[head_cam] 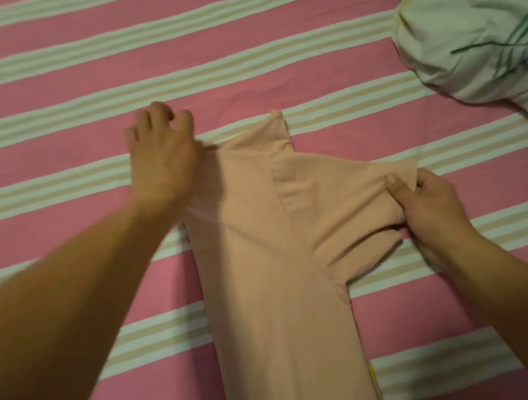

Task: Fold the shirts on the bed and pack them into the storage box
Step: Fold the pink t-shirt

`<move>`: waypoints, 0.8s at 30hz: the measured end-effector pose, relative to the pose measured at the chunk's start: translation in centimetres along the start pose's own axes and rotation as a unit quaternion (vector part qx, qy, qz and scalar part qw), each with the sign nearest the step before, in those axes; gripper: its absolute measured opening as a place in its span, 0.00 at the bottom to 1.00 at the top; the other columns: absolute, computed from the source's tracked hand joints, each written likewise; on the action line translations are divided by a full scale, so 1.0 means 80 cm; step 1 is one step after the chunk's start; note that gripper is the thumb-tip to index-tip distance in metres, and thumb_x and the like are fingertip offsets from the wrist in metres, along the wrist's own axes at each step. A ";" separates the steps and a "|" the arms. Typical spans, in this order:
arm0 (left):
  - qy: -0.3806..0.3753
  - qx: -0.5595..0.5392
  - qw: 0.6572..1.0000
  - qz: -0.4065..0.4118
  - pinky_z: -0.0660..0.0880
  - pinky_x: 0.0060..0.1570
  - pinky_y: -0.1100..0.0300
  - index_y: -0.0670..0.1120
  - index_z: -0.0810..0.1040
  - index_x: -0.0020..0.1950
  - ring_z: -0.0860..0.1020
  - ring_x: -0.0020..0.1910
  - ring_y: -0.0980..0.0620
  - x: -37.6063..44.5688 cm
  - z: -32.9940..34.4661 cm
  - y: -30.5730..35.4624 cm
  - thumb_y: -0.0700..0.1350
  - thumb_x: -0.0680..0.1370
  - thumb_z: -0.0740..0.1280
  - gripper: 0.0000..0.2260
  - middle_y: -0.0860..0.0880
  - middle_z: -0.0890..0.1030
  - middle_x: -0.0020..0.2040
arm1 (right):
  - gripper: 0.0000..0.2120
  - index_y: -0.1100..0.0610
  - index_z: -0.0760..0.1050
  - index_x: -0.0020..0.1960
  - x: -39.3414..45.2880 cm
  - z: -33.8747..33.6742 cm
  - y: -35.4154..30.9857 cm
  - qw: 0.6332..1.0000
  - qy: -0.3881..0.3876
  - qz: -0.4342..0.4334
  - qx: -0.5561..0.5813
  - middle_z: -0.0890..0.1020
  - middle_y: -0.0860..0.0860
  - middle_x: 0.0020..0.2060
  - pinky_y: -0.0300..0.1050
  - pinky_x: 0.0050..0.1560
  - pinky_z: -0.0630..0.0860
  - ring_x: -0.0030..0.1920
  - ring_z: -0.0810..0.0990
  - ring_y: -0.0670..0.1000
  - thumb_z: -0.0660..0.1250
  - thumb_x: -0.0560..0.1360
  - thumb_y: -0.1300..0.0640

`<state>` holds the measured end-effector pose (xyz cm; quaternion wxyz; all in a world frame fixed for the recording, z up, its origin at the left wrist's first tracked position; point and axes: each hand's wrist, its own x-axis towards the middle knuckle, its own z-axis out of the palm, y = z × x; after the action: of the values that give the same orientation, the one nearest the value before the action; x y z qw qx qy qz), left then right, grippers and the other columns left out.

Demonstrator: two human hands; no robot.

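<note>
Head view: our right hand (428,209) pinches the sleeve of the soft peach shirt (266,268) lying on the striped bed (37,113); our left hand (160,157), fingers curled, blurred, grip unclear.

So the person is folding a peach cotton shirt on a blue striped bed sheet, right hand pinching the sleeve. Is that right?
Not quite: the head view shows the striped bed sheet is pink, with white and beige bands, not blue. The rest holds: the peach cotton shirt lies on it, and the right hand pinches its sleeve.
</note>
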<state>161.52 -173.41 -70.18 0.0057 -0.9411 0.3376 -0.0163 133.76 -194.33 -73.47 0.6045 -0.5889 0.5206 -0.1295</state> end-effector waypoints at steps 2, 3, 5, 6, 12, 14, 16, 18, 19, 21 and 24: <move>0.045 -0.059 0.997 0.033 0.64 0.57 0.45 0.42 0.75 0.56 0.71 0.58 0.38 -0.040 -0.009 0.050 0.47 0.79 0.65 0.11 0.39 0.73 0.60 | 0.07 0.53 0.82 0.54 -0.005 0.000 -0.006 1.000 -0.006 0.012 -0.003 0.87 0.48 0.48 0.54 0.56 0.82 0.51 0.85 0.50 0.69 0.79 0.52; 0.054 -0.085 0.992 0.072 0.64 0.58 0.46 0.42 0.75 0.55 0.71 0.58 0.39 -0.066 -0.009 0.076 0.48 0.79 0.63 0.10 0.40 0.74 0.58 | 0.07 0.53 0.83 0.54 -0.009 -0.003 -0.009 1.000 -0.020 0.017 -0.006 0.87 0.48 0.48 0.53 0.56 0.82 0.51 0.85 0.51 0.70 0.79 0.52; -0.016 -0.114 0.987 0.116 0.65 0.65 0.45 0.44 0.73 0.60 0.71 0.63 0.39 -0.113 -0.002 0.117 0.52 0.81 0.57 0.15 0.42 0.73 0.62 | 0.08 0.54 0.83 0.56 -0.017 -0.013 -0.008 0.998 -0.064 0.020 -0.013 0.87 0.50 0.49 0.54 0.56 0.81 0.52 0.85 0.52 0.70 0.78 0.55; -0.074 -0.115 0.986 0.100 0.61 0.71 0.44 0.44 0.69 0.68 0.66 0.70 0.39 -0.126 0.006 0.127 0.56 0.82 0.54 0.21 0.41 0.70 0.69 | 0.09 0.55 0.83 0.57 -0.021 -0.016 -0.007 0.996 -0.087 0.027 -0.011 0.87 0.51 0.50 0.54 0.56 0.81 0.52 0.85 0.52 0.71 0.78 0.56; -0.203 -0.077 0.974 0.067 0.37 0.77 0.40 0.54 0.38 0.82 0.36 0.81 0.44 -0.113 0.055 0.128 0.66 0.81 0.42 0.33 0.46 0.38 0.83 | 0.05 0.54 0.78 0.54 -0.026 0.001 -0.022 0.971 -0.054 -0.115 -0.202 0.81 0.43 0.44 0.29 0.37 0.72 0.44 0.79 0.42 0.65 0.82 0.55; -0.233 -0.110 0.964 0.072 0.40 0.78 0.41 0.54 0.41 0.83 0.39 0.82 0.43 -0.105 0.040 0.122 0.65 0.81 0.49 0.35 0.45 0.40 0.83 | 0.05 0.54 0.74 0.51 -0.032 0.009 -0.047 0.941 -0.055 -0.195 -0.271 0.79 0.42 0.41 0.29 0.35 0.69 0.41 0.77 0.45 0.62 0.83 0.53; -0.175 -0.228 0.957 0.033 0.53 0.78 0.45 0.51 0.53 0.82 0.55 0.80 0.41 -0.104 0.005 0.109 0.59 0.80 0.60 0.33 0.43 0.55 0.82 | 0.10 0.55 0.70 0.50 -0.040 0.012 -0.077 0.885 -0.071 -0.265 -0.377 0.78 0.49 0.37 0.45 0.37 0.68 0.38 0.75 0.53 0.59 0.83 0.49; -0.075 -0.435 0.888 -0.130 0.68 0.69 0.53 0.49 0.66 0.77 0.72 0.69 0.48 -0.114 -0.036 0.090 0.49 0.81 0.64 0.24 0.47 0.72 0.73 | 0.10 0.55 0.67 0.51 -0.054 0.023 -0.112 0.853 -0.089 -0.297 -0.420 0.76 0.52 0.36 0.50 0.38 0.65 0.36 0.73 0.57 0.57 0.84 0.48; -0.057 -0.545 0.804 -0.228 0.75 0.61 0.54 0.49 0.70 0.73 0.77 0.61 0.51 -0.123 -0.053 0.077 0.46 0.82 0.64 0.19 0.50 0.76 0.66 | 0.09 0.54 0.65 0.50 -0.063 0.035 -0.129 0.853 -0.107 -0.301 -0.413 0.74 0.49 0.35 0.50 0.37 0.64 0.36 0.72 0.54 0.56 0.84 0.48; -0.092 -0.741 0.552 -0.372 0.81 0.51 0.53 0.46 0.76 0.64 0.81 0.52 0.48 -0.139 -0.069 0.051 0.47 0.83 0.63 0.11 0.47 0.80 0.57 | 0.08 0.52 0.63 0.50 -0.087 0.069 -0.154 0.856 -0.152 -0.294 -0.398 0.75 0.48 0.39 0.50 0.37 0.65 0.38 0.73 0.51 0.56 0.84 0.49; -0.189 -0.814 0.365 -0.411 0.81 0.56 0.44 0.43 0.76 0.60 0.84 0.51 0.40 -0.151 -0.056 0.018 0.57 0.83 0.59 0.19 0.41 0.83 0.51 | 0.07 0.50 0.65 0.57 -0.128 0.128 -0.147 0.829 -0.249 -0.281 -0.414 0.77 0.51 0.49 0.48 0.43 0.69 0.46 0.75 0.55 0.58 0.83 0.48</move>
<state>151.08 -166.85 -66.04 -0.7064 -0.4902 -0.2513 0.4445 142.75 -183.75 -61.02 0.3508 -0.9170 0.1696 0.0854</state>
